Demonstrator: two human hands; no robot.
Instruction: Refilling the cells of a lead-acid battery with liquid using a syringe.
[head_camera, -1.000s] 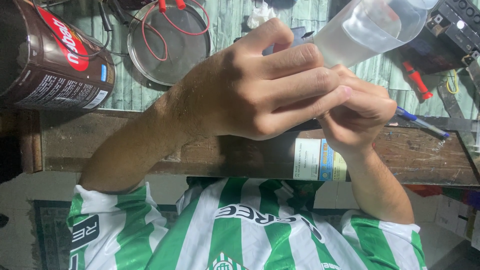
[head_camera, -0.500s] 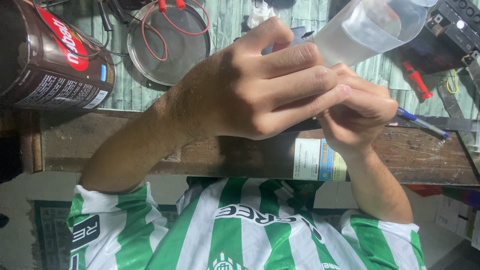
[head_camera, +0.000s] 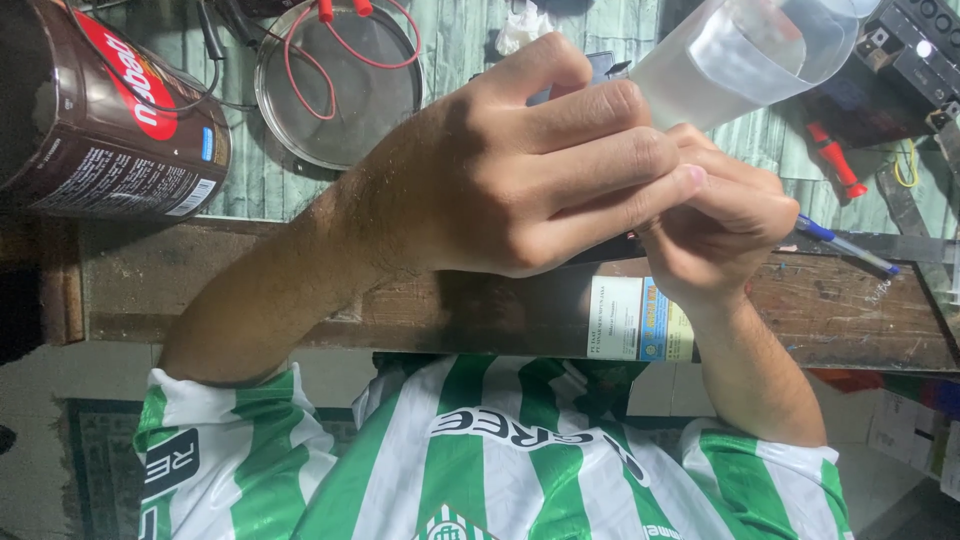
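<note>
While the left hand (head_camera: 520, 170) curls shut around the neck of a translucent plastic bottle (head_camera: 745, 55) above the worktop's (head_camera: 300, 300) far right corner, the right hand (head_camera: 725, 225) pinches closed beneath it, its hold hidden. A slip would probably tip liquid onto the black device (head_camera: 920, 50) beside it.

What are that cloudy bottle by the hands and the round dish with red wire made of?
The cloudy translucent bottle looks like plastic: light passes through its matte wall. The round shallow dish seems glass or polished metal, hard to tell: thin shiny rim, grey sheen.
</note>
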